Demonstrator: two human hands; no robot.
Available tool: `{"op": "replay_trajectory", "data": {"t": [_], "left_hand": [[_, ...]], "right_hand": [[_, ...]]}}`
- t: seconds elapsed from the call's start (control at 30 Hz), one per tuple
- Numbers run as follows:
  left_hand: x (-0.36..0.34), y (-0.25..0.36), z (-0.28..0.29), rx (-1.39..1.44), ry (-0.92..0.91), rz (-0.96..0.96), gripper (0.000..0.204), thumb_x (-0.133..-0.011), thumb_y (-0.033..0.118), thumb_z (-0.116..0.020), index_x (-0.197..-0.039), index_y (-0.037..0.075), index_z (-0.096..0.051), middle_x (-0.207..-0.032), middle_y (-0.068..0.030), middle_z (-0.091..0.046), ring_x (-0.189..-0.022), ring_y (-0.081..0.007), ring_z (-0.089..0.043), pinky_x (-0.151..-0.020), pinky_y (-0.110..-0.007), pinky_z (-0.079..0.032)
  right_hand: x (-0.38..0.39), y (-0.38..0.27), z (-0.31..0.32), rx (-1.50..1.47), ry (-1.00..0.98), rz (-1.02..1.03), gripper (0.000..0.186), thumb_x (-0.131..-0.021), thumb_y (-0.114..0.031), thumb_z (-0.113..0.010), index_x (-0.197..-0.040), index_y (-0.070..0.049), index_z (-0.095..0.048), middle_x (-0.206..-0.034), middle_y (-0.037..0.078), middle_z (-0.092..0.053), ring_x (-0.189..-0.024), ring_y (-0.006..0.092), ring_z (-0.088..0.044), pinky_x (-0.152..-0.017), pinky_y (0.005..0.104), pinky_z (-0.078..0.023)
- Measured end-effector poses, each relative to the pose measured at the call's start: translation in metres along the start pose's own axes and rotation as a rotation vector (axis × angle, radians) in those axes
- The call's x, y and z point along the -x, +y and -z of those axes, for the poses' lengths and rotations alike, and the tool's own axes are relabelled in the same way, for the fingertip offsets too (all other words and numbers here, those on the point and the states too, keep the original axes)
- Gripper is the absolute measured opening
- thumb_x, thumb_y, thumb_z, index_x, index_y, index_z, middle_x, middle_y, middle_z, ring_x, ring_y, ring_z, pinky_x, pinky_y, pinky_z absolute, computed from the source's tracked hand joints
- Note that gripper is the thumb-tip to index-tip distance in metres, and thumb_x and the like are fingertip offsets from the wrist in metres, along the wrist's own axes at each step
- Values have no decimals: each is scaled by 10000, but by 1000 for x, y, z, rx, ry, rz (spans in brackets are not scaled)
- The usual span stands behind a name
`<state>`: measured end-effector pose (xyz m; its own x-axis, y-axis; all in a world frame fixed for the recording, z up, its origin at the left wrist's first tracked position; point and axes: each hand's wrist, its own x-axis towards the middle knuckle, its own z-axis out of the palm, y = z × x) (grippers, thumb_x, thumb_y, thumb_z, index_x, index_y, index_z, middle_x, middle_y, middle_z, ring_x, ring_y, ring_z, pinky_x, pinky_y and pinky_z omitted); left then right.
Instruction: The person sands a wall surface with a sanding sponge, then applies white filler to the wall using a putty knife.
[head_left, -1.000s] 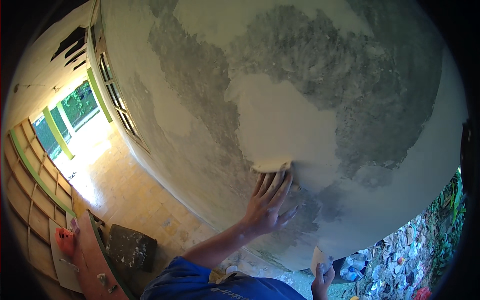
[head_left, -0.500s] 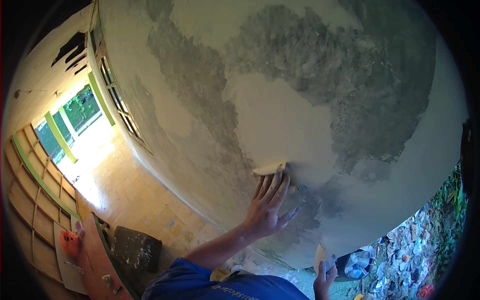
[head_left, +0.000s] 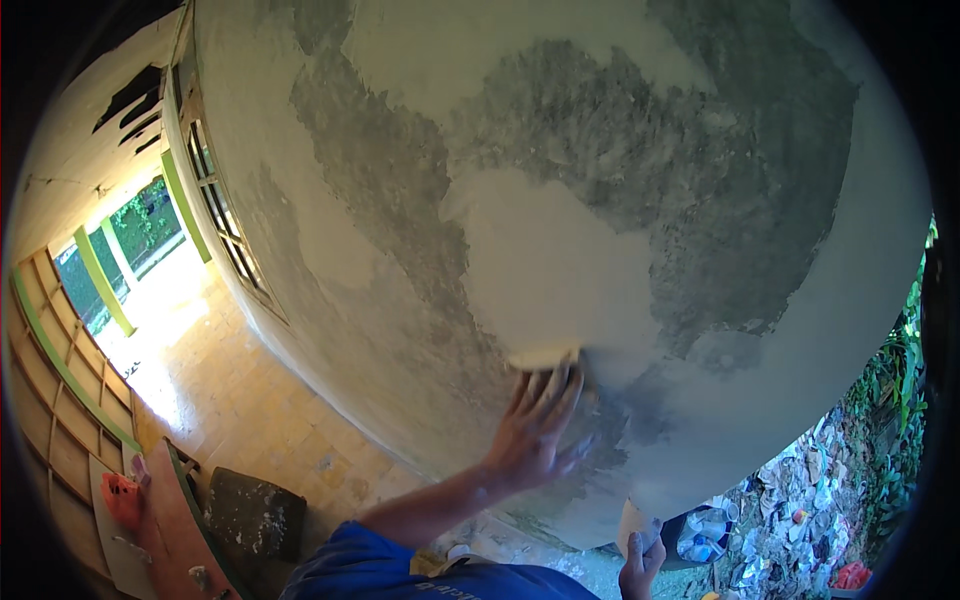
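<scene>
My left hand (head_left: pixel 535 430) reaches up to a plaster wall (head_left: pixel 740 430), its fingers stretched over a wide, flat putty spreader (head_left: pixel 545 355) whose edge lies against the surface. The spreader is pale and coated. It sits at the lower end of a smooth, light patch of filler (head_left: pixel 550 260), with rough dark-grey areas (head_left: pixel 590 130) around it. Lower and to the right, my right hand (head_left: pixel 640 570) grips a small, light-coloured flat scraper (head_left: pixel 635 525) held upright, away from the wall. Part of its handle is hidden in the fingers.
A dark, paint-spattered container (head_left: pixel 255 515) stands on the tiled floor (head_left: pixel 260 390) at left, by a reddish board (head_left: pixel 180 520) and a red bag (head_left: pixel 122 500). At right are a bucket (head_left: pixel 708 532) and scattered rubbish (head_left: pixel 800 500). A barred window (head_left: pixel 225 210) is at far left.
The view has shifted slightly, so the wall sits lower in it. My left hand has slid the spreader a little to the right along the wall. My right hand keeps its scraper.
</scene>
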<state>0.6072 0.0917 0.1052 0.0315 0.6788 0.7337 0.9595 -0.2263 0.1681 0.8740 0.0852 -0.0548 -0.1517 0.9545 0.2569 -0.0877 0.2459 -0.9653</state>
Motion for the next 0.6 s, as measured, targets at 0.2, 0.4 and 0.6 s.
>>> {"op": "replay_trajectory", "data": {"t": [0.2,0.4,0.6], "left_hand": [[-51,-22,43,-98,99,-79,778,-851,403,-586,-1396,-38,-250,-1421,-306,-249,-1333,-458,-217,-1083,-568,-148],[-70,-18,51,-72,245,-87,781,-853,409,-577,-1391,-51,-247,-1433,-294,-234,-1335,-455,-216,-1075,-579,-158],[-27,-15,24,-93,57,-37,842,-835,470,-577,-1405,-38,-223,-1462,-270,-184,-1336,-447,-221,-1075,-582,-157]], "right_hand": [[5,-22,6,239,-10,-148,370,-893,-152,-550,-1158,105,-521,-925,97,-623,-811,164,-525,-892,313,-391],[0,-5,14,337,-168,-58,423,-867,-192,-593,-1153,111,-519,-1076,177,-603,-1036,249,-517,-1027,379,-277],[3,-8,-1,-11,-58,-19,433,-886,-250,-559,-1131,106,-541,-987,162,-633,-907,175,-573,-799,295,-425]]}}
